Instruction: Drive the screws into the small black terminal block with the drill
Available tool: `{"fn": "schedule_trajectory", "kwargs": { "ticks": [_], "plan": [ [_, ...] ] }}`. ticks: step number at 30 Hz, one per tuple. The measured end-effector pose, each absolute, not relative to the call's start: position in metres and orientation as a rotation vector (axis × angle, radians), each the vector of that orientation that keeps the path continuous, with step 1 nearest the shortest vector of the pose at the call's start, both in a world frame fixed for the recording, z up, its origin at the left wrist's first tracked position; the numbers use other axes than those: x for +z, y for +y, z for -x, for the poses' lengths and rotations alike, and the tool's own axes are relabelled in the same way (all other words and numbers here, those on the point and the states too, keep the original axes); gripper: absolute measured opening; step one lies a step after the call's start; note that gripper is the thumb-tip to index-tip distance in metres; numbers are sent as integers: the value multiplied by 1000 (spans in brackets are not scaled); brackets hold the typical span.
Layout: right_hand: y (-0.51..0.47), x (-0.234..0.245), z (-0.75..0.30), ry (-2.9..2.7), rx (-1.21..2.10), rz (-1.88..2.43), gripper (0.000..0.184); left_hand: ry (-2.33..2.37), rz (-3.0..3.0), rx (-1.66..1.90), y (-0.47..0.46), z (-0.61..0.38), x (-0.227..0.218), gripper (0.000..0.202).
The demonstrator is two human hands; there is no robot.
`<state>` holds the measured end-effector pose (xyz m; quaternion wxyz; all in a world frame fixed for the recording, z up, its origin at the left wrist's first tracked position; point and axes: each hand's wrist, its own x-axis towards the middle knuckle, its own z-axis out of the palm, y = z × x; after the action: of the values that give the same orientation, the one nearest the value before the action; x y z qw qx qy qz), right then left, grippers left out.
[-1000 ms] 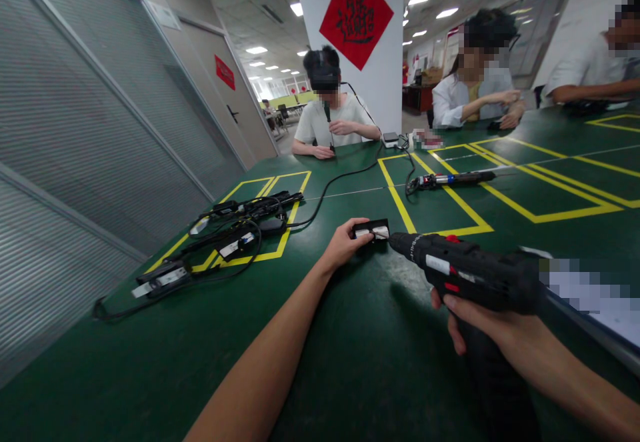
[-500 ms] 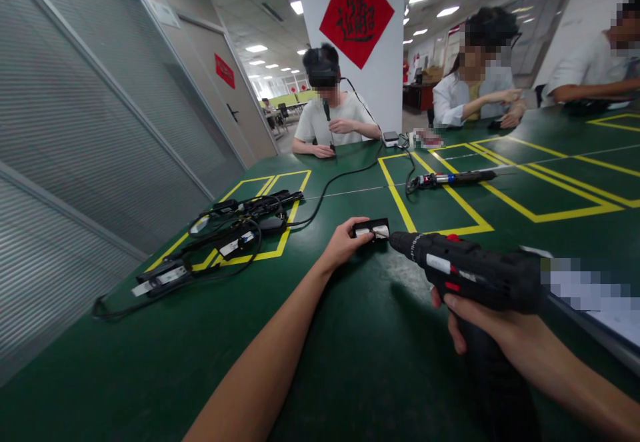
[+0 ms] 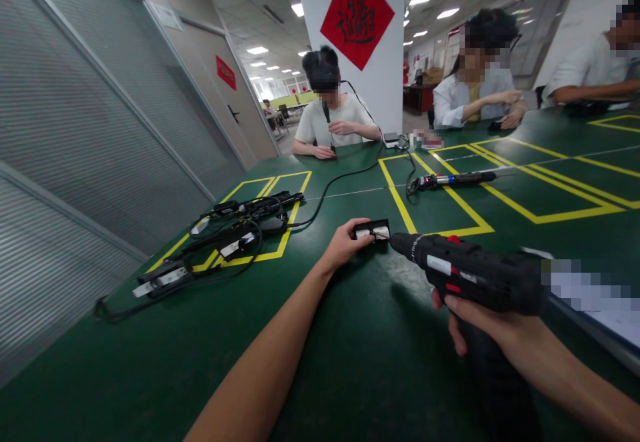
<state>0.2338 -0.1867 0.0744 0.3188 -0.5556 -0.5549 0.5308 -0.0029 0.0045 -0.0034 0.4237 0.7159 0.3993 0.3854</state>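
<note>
My left hand (image 3: 346, 242) is closed on a small black box-like part with white pieces inside (image 3: 376, 231), steadying it on the green table (image 3: 360, 335). My right hand (image 3: 480, 325) wraps round the handle of a black cordless drill (image 3: 465, 269) with red accents. The drill lies level, chuck to the left, and its thin bit reaches the right side of the black part. Whether the bit sits in a screw is too small to tell.
Several black devices with cables (image 3: 240, 235) lie at the left on yellow tape outlines. A slim pen-like tool with a cord (image 3: 455, 179) rests beyond the drill. A flat device (image 3: 595, 302) is at the right. Co-workers sit across the table, one holding a screwdriver (image 3: 327, 114).
</note>
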Motion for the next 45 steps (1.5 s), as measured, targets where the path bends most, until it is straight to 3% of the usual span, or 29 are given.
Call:
{"fn": "schedule_trajectory", "kwargs": {
  "ticks": [20, 45],
  "plan": [
    [-188, 73, -234, -1445, 1423, 1449, 27, 1058, -1924, 959, 2, 2, -2, 60],
    [-188, 79, -232, -1466, 1370, 1485, 27, 1077, -1948, 985, 0, 2, 2, 49]
  ]
}}
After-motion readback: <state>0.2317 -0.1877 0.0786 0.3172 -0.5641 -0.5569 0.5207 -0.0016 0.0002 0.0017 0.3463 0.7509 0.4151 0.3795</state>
